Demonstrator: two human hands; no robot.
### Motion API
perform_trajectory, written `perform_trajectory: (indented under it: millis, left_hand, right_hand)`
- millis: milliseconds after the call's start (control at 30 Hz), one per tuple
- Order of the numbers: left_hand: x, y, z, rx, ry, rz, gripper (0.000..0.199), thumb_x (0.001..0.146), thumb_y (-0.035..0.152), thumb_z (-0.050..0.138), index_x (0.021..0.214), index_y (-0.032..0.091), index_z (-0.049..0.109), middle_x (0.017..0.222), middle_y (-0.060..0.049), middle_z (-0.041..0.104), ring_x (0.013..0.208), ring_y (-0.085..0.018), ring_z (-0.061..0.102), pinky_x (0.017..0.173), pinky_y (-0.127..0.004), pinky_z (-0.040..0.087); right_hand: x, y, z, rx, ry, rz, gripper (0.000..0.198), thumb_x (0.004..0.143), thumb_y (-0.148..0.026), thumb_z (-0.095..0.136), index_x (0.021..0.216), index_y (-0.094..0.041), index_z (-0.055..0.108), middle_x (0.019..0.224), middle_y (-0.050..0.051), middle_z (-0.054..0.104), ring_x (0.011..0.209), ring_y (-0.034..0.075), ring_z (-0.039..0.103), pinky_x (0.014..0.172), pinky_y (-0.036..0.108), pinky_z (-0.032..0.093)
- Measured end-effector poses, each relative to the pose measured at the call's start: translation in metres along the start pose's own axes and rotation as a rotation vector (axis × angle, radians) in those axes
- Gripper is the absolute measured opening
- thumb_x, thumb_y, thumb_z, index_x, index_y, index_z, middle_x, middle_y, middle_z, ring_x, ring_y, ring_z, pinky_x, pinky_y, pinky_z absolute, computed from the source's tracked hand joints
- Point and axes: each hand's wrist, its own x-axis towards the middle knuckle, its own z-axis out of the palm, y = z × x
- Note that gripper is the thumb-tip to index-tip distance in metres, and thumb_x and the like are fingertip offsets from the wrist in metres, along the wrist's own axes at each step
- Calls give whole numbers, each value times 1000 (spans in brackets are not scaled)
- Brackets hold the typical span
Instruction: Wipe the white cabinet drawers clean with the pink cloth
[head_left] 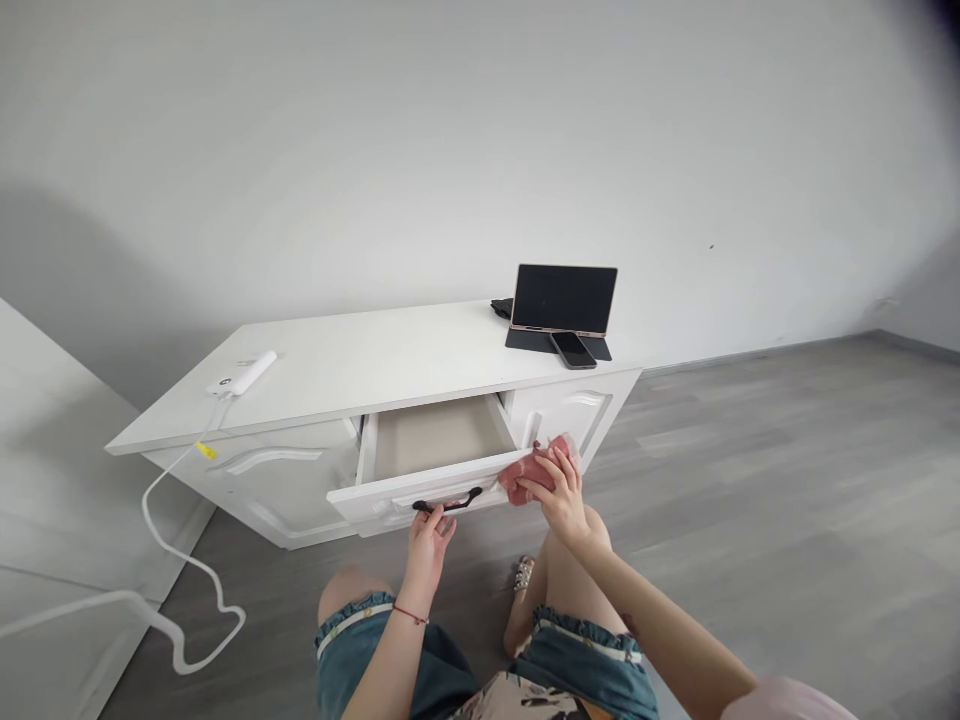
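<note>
A white drawer [450,440] stands pulled out of a low white cabinet, and its bare bottom shows. My left hand [430,540] is at the black drawer handle [448,506], its fingers curled round the left part from below. At the drawer's right front corner, my right hand [561,498] is closed on a soft, reddish-pink bundle [531,474]. The bundle looks like folded cloth with clear or whitish film at its edges; I cannot tell its exact kind. It rests against the drawer front.
On the cabinet top [375,350], a tablet [564,298] leans on its stand with a phone [573,350] before it. A dark item [502,308] lies behind. At left, a white power strip [251,373] trails a white cable [176,548]. Grey floor [750,480] extends right.
</note>
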Motion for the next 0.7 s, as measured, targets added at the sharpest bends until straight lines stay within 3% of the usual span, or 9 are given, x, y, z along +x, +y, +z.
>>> perform_trajectory:
  millis: [167,267,333,533,700]
  left_hand:
    - [2,-4,-5,-21,-24,17,31,59,19,90,72,20,62,82,-1,75,76,-15,69,78,-33,57]
    - [3,-7,-8,-15,-24,20,31,60,20,91,75,20,63,84,-1,75,75,-14,69,77,-32,57]
    - [3,-8,-9,-12,-22,17,32,60,21,91,75,20,63,84,-1,75,76,-14,69,79,-33,57]
    - [-1,-12,-10,-73,-10,19,36,58,23,92,72,23,59,81,3,73,81,-17,71,91,-36,54]
    - [-3,-18,-14,-90,33,-11,25,70,24,81,93,26,70,96,-3,76,99,-21,72,92,-32,53]
  right_hand:
    - [-32,-29,46,165,244,432,32,87,-12,45,98,-23,73,132,12,46,133,29,43,107,60,44]
    - [-32,-54,64,288,306,708,35,79,-12,42,101,-18,68,130,15,40,127,29,45,107,58,43]
    - [-27,-71,66,329,318,793,37,78,-12,42,102,-18,68,129,15,38,126,30,45,109,58,41]
    - [-4,-120,61,371,186,627,40,81,-10,44,104,-23,74,126,14,40,124,31,43,106,58,42]
    - [10,-162,69,334,-25,470,41,84,-11,49,109,-28,76,120,14,45,114,33,45,97,61,44]
